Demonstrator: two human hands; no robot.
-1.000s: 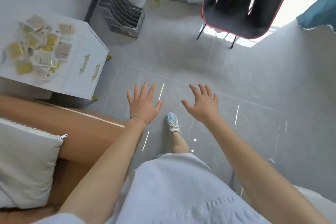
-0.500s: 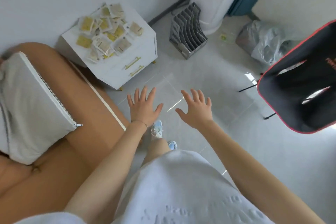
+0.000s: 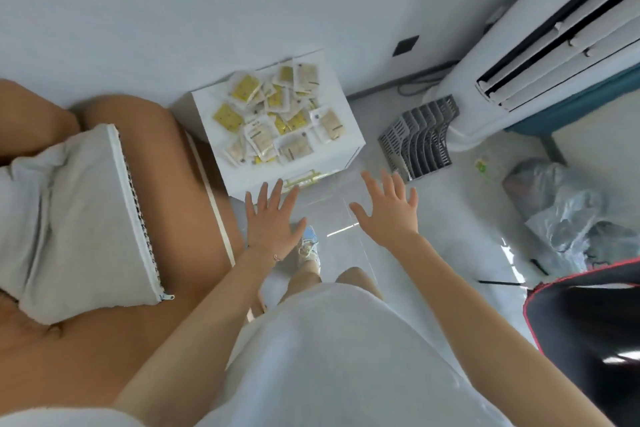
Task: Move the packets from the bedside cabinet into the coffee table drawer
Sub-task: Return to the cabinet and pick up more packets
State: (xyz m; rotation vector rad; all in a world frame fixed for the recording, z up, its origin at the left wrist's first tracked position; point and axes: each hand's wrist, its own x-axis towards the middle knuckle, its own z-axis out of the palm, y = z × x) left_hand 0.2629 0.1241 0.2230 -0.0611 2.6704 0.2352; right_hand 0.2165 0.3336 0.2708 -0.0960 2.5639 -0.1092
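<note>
A white bedside cabinet (image 3: 341, 114) stands against the wall ahead of me, its gold drawer handles just showing at the front. Several yellow and beige packets (image 3: 273, 118) lie in a loose heap on its top. My left hand (image 3: 273, 218) is spread open, palm down, just in front of the cabinet's front edge, holding nothing. My right hand (image 3: 388, 208) is also open with fingers apart, over the floor to the right of the cabinet. The coffee table is out of view.
A tan sofa (image 3: 166, 156) with a grey cushion (image 3: 76, 218) lies on my left. Right of the cabinet stand a grey file rack (image 3: 419, 139) and a white floor air conditioner (image 3: 540, 45). A plastic bag (image 3: 568, 218) and a black red-edged chair (image 3: 588, 315) sit at the right.
The view has swung left and toward the cabinet, which now sits straight ahead and closer. Both hands stay open and empty, now nearer the cabinet front.
</note>
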